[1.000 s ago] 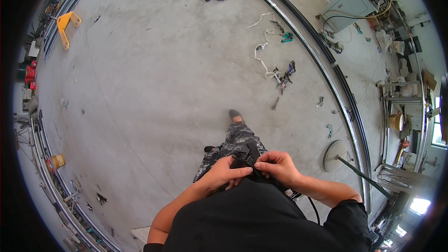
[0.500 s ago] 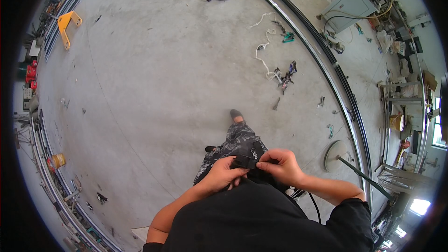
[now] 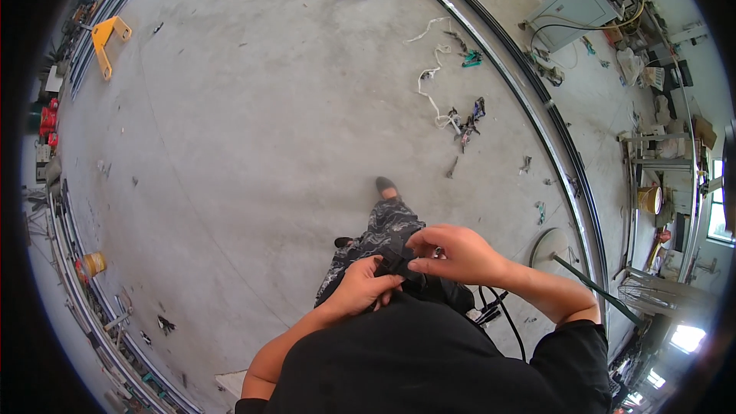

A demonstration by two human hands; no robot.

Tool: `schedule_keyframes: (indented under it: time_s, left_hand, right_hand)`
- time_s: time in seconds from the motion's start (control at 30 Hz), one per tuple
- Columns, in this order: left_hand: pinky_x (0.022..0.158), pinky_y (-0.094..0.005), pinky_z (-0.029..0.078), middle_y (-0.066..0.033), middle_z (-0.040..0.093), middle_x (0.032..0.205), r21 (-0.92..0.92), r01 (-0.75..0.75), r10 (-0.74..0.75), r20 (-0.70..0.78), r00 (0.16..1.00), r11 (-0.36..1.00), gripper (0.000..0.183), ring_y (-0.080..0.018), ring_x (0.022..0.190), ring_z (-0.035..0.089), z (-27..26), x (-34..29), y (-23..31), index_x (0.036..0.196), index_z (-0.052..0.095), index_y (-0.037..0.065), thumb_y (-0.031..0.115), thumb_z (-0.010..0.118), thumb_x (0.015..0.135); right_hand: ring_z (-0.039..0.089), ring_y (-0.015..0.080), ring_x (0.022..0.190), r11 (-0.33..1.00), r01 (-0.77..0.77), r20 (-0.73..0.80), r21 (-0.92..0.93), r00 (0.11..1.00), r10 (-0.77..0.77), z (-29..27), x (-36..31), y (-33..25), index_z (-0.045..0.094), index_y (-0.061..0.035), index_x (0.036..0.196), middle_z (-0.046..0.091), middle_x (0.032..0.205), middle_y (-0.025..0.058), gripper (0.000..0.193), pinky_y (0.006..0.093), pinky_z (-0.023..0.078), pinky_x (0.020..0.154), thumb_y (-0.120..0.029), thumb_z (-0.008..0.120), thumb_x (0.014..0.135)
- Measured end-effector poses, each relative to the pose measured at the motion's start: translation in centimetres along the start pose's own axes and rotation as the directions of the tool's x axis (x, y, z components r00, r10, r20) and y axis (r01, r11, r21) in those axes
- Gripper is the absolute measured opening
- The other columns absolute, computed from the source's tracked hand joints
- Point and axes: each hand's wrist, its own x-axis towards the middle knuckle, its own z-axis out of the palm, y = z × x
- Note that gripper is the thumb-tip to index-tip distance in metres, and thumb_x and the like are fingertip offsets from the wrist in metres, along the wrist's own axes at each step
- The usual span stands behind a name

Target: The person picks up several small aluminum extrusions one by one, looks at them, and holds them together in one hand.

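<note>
At waist level, in front of my black shirt, my left hand (image 3: 362, 285) is closed on a black buckle-like piece on a strap (image 3: 394, 262). Its thumb presses along the near edge, and part of the piece is hidden by the fingers. My right hand (image 3: 458, 254) is bent over the same piece from the right, thumb and fingertips curled at its right side. What lies between those fingertips is hard to make out. Black cables (image 3: 502, 314) hang beside my right hip.
Long dark and silver rails (image 3: 529, 77) run along the right. A round-based stand with a green pole (image 3: 550, 251) is near my right elbow. White rope (image 3: 424, 86) and tangled straps (image 3: 468, 124) lie ahead, with a yellow forked frame (image 3: 103, 42) far left.
My right hand has risen and turned over the black piece, its fingers shifting to the far side. My left hand stays almost in place; the piece has tilted slightly.
</note>
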Motion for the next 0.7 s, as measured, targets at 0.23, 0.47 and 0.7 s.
schedule_keyframes:
  time_s: [0.23,0.47,0.7]
  left_hand:
    - [0.039,-0.0184,0.036,-0.0015,0.056,0.066,-0.035,0.004,-0.007,-0.06,0.998,0.999,0.011,-0.0055,0.048,0.049,-0.2,-0.4,0.0,0.083,0.054,0.002,0.011,0.06,0.082]
    - [0.037,-0.019,0.034,-0.0016,0.053,0.057,-0.074,0.052,-0.057,-0.07,0.996,0.996,0.014,-0.0064,0.043,0.046,-0.7,-1.2,0.4,0.076,0.055,0.002,0.013,0.059,0.084]
    - [0.037,-0.0194,0.033,-0.0015,0.05,0.052,-0.053,0.074,-0.079,-0.091,0.993,0.996,0.018,-0.0074,0.041,0.044,-0.4,-1.2,0.6,0.072,0.056,0.002,0.015,0.059,0.084]
  right_hand:
    - [0.059,0.0238,0.076,0.997,-0.016,0.14,-0.072,0.99,0.026,-0.1,0.2,1.5,0.059,-0.0051,0.094,0.061,0.084,0.0098,0.026,0.033,0.047,0.064,-0.022,0.067,0.075]
    - [0.051,0.0238,0.1,0.963,0.239,0.389,-0.122,0.905,-0.175,-1.3,-2.5,1.1,0.059,-0.0114,0.102,0.055,0.112,0.0036,0.036,0.0343,0.045,0.08,-0.017,0.07,0.069]
    - [0.051,0.0216,0.085,0.807,0.453,0.47,-0.378,0.845,-0.254,-0.3,-2.6,1.3,0.058,-0.0119,0.081,0.056,0.085,0.0003,0.016,0.034,0.046,0.071,-0.021,0.064,0.069]
